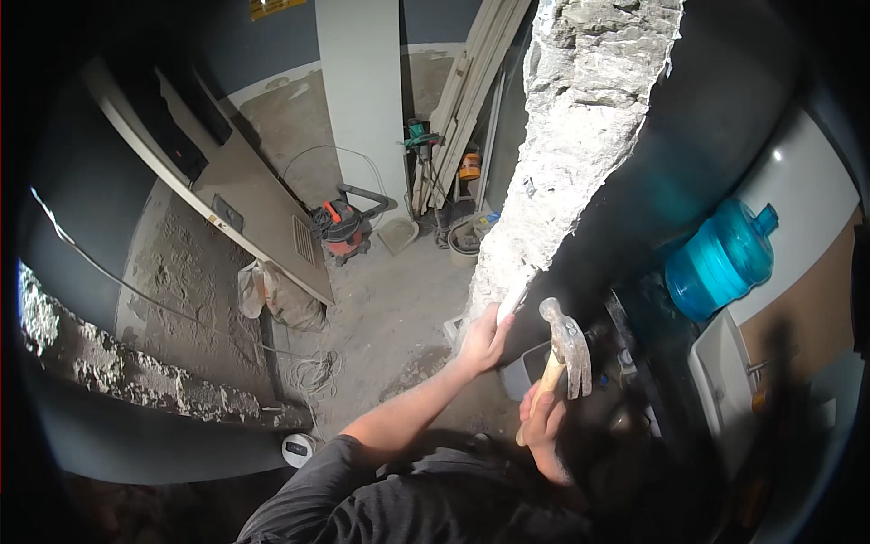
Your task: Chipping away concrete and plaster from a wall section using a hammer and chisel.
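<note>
My left hand grips a chisel-like tool, overexposed and pale, whose far end meets the rough wall edge. That edge is brightly lit, with chipped plaster and bare masonry along its height. My right hand is wrapped round the wooden handle of a claw hammer. The hammer's worn steel head is up beside the chisel, apart from it, with the claw towards the right. Glare hides the exact spot where the tool touches the plaster.
A coil of cable lies on the dusty floor. Farther off stand a red-and-black vacuum cleaner, a bucket, a filled sack and leaning boards. On the right are a blue water jug, a washbasin and a plastic tub.
</note>
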A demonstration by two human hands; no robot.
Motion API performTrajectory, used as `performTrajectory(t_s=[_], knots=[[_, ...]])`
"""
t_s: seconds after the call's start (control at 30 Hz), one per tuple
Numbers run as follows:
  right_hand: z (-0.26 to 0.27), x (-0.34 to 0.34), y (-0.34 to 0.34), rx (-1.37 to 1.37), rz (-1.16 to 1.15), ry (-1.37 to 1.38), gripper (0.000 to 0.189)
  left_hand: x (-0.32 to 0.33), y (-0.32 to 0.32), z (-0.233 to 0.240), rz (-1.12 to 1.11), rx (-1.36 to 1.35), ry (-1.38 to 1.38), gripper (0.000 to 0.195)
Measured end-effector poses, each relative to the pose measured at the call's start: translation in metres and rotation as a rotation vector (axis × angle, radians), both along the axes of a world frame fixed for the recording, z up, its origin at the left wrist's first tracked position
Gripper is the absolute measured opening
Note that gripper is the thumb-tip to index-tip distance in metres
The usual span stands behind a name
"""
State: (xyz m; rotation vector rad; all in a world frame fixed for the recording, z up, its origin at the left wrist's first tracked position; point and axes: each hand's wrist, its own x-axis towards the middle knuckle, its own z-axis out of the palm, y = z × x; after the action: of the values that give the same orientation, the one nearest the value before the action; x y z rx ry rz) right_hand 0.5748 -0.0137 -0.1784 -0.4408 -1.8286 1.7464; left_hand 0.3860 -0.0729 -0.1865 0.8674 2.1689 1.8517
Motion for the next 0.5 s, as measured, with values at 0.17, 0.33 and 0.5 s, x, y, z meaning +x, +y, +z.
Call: performTrajectory(t_s=[0.17, 0.33, 0.5], knots=[[0.015, -0.010, -0.004, 0.099, 0.007, 0.053, 0.055, 0.012, 0.003, -0.008, 0.051, 0.052, 0.100, 0.027], [0.035, -0.014, -0.015, 0.174, -0.028, 0.111, 0.058, 0.010, -0.004, 0.006, 0.046, 0.037, 0.102, 0.026], [0.043, -0.026, -0.016, 0.438, -0.077, 0.332, 0.054, 0.000, -0.012, 0.007, -0.005, 0.092, 0.100, 0.025]])
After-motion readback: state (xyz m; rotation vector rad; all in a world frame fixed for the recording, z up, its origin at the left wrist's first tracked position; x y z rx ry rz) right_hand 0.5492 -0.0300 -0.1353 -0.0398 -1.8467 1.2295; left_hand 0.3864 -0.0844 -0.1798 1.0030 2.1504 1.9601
